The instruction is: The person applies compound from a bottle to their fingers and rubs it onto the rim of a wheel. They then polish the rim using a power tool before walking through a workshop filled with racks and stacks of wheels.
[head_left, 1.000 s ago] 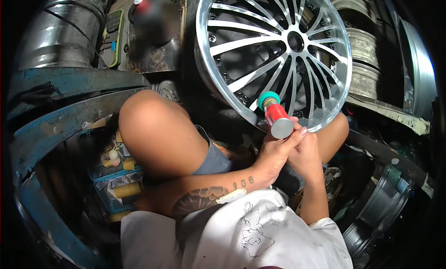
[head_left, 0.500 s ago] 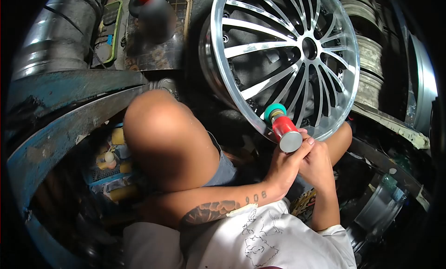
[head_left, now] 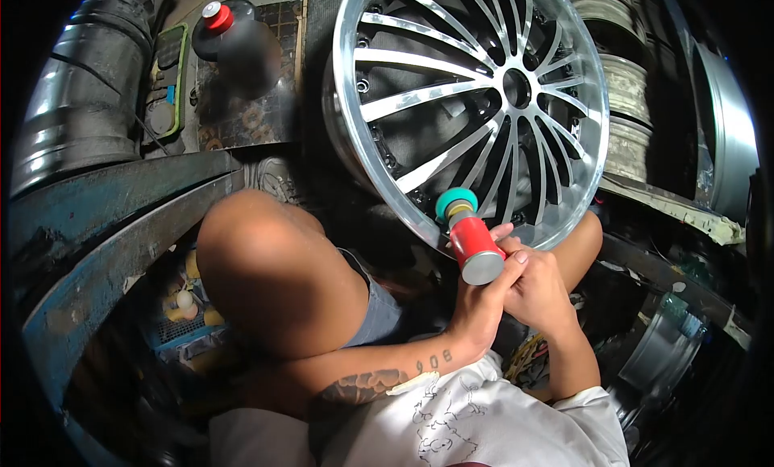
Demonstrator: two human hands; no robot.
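Where left hand (head_left: 477,306) and right hand (head_left: 538,286) clench: around red polisher (head_left: 474,240), some fingers hidden
Nearby: spoked wheel (head_left: 514,115), red-capped bottle (head_left: 213,45)
Blocking rim (head_left: 345,76): polisher

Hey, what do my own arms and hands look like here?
Your left hand and right hand look bare, with no glove or watch visible. White short sleeves cover your upper arms. Your left forearm carries a dark, petal-like tattoo and the digits 908 nearer the wrist. The right forearm shows no markings.
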